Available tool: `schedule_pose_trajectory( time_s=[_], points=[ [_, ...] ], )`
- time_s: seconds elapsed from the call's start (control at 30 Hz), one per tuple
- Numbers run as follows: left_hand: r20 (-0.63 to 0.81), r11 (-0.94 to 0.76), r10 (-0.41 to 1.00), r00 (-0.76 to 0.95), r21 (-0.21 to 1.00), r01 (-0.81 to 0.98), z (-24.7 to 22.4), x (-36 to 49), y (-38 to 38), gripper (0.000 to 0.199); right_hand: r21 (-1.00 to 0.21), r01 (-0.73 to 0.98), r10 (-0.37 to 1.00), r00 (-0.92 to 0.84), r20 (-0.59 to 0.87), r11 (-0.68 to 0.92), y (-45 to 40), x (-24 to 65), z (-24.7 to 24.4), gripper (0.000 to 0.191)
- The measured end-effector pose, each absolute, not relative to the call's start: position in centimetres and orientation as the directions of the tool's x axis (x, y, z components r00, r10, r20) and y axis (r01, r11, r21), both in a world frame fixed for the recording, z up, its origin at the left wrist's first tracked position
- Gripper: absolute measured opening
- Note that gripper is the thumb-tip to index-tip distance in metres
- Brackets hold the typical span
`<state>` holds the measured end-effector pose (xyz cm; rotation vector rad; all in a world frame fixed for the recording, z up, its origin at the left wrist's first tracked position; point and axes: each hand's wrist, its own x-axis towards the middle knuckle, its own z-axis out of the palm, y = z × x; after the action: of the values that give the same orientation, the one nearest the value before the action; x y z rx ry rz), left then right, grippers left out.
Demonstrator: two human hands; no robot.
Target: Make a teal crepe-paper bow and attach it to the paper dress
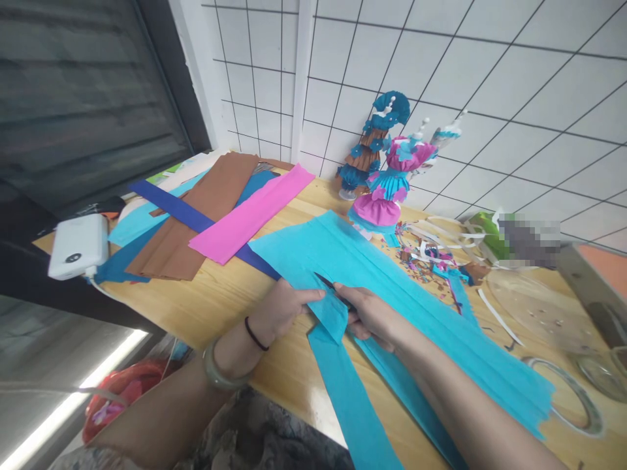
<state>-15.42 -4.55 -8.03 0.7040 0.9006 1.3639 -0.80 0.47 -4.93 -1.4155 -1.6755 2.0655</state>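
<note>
A wide sheet of turquoise crepe paper [416, 294] lies across the wooden table, with a narrower turquoise strip [347, 391] hanging toward the front edge. My left hand [287, 307] grips the sheet's near edge, thumb stretched over the paper. Dark scissors [325, 281] are in my right hand [365, 313], its fingers wrapped round the handles; their pointed tip lies over the turquoise paper, just beyond my left thumb. The handles are mostly hidden by my fingers.
Pink [255, 212], brown [215, 196] and blue strips overlap at the left, beside a white power bank [78, 246]. Ruffled paper decorations [382, 209] stand by the tiled wall. Paper scraps [421, 254], a tape roll [571, 398] and a clear round lid lie right. A red basket [122, 391] sits below.
</note>
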Motion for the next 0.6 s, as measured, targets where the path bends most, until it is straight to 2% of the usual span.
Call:
schedule_pose_trajectory(
  time_s=[0.43, 0.6],
  points=[
    [-0.132, 0.1, 0.99, -0.042, 0.892, -0.441, -7.5, -15.52, -4.68, 0.039, -0.828, 0.442, 0.622, -0.553, -0.555, -0.345, 0.85, -0.85, -5.14, 0.042],
    [-0.11, 0.084, 0.993, -0.042, 0.911, -0.403, -7.42, -15.61, -4.7, 0.032, -0.823, 0.467, 0.634, -0.538, -0.555, -0.325, 1.16, -1.14, -5.22, 0.042]
  ],
)
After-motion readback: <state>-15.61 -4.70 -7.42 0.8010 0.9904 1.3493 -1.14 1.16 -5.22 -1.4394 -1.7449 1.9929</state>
